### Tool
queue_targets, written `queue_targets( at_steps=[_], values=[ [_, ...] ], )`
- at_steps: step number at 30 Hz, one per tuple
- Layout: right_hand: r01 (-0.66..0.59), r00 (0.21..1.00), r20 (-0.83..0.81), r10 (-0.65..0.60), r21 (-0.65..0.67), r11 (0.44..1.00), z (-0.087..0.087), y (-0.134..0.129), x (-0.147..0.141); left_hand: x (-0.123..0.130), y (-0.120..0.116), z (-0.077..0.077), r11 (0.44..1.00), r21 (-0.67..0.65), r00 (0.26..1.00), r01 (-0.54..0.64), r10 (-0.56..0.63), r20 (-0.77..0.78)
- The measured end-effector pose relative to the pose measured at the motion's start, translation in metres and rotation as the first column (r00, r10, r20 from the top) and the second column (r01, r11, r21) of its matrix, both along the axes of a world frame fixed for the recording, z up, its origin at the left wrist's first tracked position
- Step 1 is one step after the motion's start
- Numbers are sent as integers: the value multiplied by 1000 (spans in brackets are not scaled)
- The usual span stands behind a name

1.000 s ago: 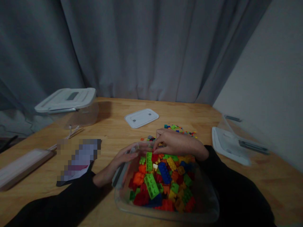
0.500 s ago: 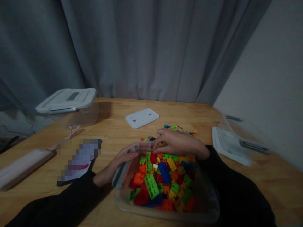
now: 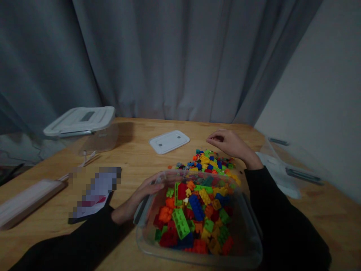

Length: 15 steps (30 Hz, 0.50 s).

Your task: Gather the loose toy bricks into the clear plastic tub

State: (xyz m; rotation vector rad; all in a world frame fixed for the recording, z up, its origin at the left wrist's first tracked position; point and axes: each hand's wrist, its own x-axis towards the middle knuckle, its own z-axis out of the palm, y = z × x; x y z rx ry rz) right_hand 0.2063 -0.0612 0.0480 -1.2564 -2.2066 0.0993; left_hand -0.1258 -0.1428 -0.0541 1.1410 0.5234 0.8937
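Observation:
In front of me stands a clear plastic storage bin holding many toy building bricks in green, red, orange, blue and yellow. My left hand grips the bin at its far left corner, thumb on the rim and fingers along the outer wall. Beyond the bin lies a loose pile of smaller bricks. My right hand is raised over the far right side of that pile with its fingers curled together. Whatever they hold, if anything, is hidden.
A white lid lies behind the pile. At the left are a lidded clear box, a blurred-out phone or tablet and a pale power strip with cables. At the right is another clear box beside a white lid.
My right hand has moved from the bin's far edge up and away to the right, uncovering the brick pile. My left hand has stayed on the bin.

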Motion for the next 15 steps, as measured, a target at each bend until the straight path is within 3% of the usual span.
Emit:
queue_targets(
  at_steps=[4, 9, 15],
  values=[
    [101, 992, 83, -92, -106, 989, -20, 24, 19, 0, -1, 1, 999, -8, 999, 42, -42, 20],
    [228, 959, 241, -152, -331, 916, -45, 42, 32, 2, -1, 4, 1000, 28, 1000, 3, -2, -24],
    [255, 947, 287, -140, -413, 874, -60, 49, 38, 6, -3, 9, 1000, 24, 1000, 14, -14, 4]
  ],
)
